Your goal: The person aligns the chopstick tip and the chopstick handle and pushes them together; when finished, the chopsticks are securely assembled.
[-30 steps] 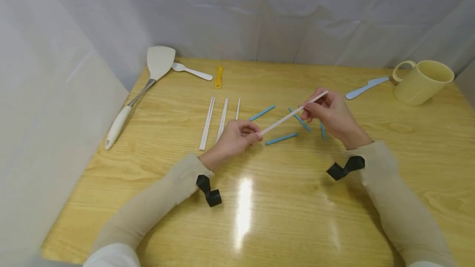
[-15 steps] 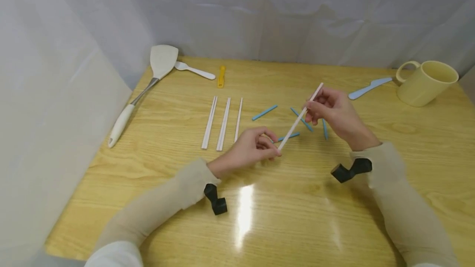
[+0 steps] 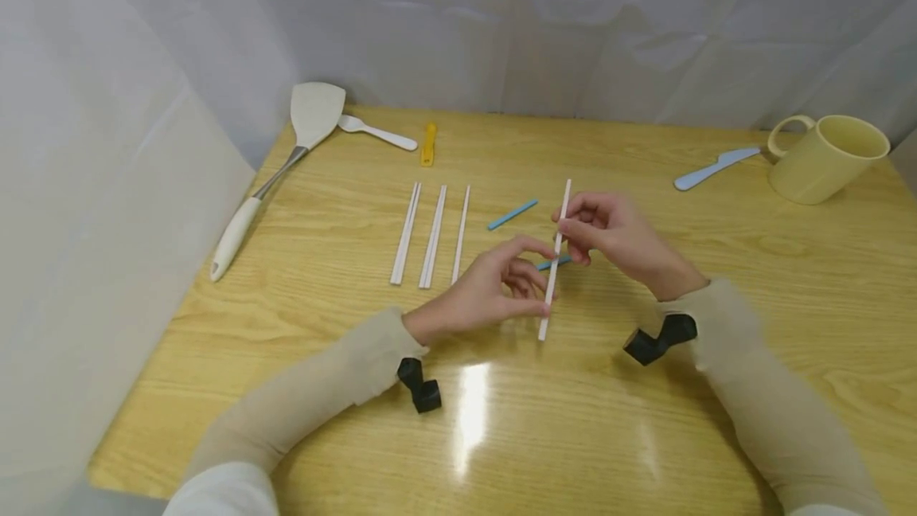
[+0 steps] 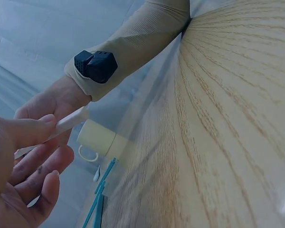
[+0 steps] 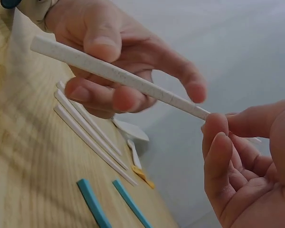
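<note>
You're risking the chopstick (image 3: 551, 285) slipping toward six o'clock, only your right hand (image 3: 616, 239) pinching it, left hand (image 3: 491, 287) resting with fingers wide.

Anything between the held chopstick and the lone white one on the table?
In the head view, the left hand sits between the held chopstick and lone chopstick; farther back, so does one blue stick on the table.

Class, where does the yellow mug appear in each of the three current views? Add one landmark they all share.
Head: the yellow mug stands at the upper right.
Left wrist: left of centre, just below mid-height.
Right wrist: not in it.
Shared landmark: the held white chopstick, visible in all three.
</note>
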A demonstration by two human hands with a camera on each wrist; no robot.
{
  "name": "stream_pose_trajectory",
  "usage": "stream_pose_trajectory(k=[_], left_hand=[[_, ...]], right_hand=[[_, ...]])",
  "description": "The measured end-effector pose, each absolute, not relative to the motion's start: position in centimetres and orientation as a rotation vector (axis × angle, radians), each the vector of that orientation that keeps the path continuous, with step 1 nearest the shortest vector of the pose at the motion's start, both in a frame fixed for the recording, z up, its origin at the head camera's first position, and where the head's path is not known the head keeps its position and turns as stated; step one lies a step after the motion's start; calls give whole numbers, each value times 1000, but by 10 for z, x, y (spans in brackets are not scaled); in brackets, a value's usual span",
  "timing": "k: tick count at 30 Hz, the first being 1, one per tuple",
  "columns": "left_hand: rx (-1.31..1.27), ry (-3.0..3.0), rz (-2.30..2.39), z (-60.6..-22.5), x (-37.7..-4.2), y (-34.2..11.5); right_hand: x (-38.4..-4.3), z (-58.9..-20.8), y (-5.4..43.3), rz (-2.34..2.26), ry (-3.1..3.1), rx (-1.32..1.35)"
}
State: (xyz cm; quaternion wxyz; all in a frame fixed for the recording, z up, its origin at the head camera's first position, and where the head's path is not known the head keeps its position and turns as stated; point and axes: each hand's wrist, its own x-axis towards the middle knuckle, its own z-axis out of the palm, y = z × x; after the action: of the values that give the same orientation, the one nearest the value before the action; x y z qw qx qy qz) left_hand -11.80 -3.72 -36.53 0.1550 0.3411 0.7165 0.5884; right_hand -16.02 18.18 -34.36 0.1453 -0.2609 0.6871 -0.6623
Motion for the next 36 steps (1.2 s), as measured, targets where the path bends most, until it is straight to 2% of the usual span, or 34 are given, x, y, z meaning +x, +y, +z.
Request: stream_pose_trajectory(k=[18,36], left_hand=[[927,2171,1602,-361,-122,-43],[849,2556,1202,-365,-163,-78]], right_hand=[[-163,-348,183,-1872,1935,-734],[-174,-349,199,-1721,2166,-647]])
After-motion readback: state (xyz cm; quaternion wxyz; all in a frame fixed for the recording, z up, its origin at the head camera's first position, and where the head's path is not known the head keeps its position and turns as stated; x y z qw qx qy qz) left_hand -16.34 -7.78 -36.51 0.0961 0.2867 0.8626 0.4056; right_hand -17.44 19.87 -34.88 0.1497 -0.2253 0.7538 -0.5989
